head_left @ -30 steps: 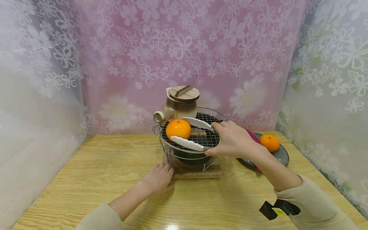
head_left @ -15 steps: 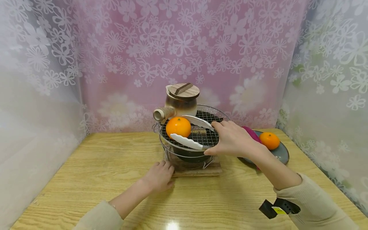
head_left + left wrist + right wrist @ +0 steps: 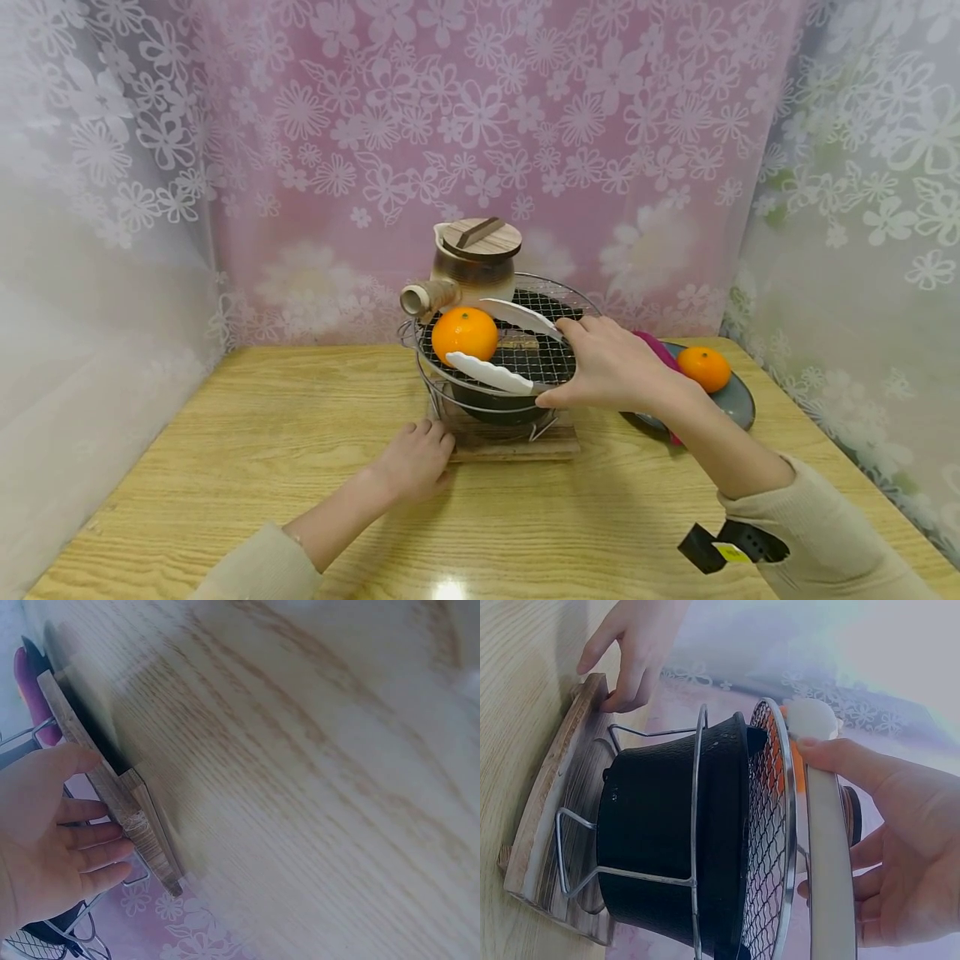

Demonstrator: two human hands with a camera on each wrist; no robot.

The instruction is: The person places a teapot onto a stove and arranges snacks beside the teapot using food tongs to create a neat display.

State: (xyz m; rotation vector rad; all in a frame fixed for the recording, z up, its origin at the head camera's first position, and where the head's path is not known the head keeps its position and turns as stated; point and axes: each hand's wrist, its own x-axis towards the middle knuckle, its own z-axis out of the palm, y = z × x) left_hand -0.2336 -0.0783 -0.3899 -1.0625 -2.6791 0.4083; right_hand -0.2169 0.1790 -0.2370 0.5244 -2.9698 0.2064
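My right hand (image 3: 611,362) holds white-tipped tongs (image 3: 491,374) over a round wire grill (image 3: 557,358). An orange (image 3: 465,335) sits on the mesh between the spread tips; whether both touch it I cannot tell. In the right wrist view my thumb lies on one arm of the tongs (image 3: 829,855), with the fingers partly hidden behind it. At the front left corner of a wooden board (image 3: 517,452), my left hand (image 3: 415,460) grips the edge, thumb on one side and fingertips on the other. The board carries the black stove (image 3: 667,825) and its wire stand.
Behind the orange stands a brown and cream side-handled pot (image 3: 468,279) with a wooden lid (image 3: 483,240). To the right, a dark plate (image 3: 738,404) bears a second orange (image 3: 703,369) and a magenta cloth (image 3: 656,347). Floral curtains (image 3: 345,167) hang round the table.
The far arm of the tongs has shifted very slightly to the right of the orange. The orange and my left hand stay where they were.
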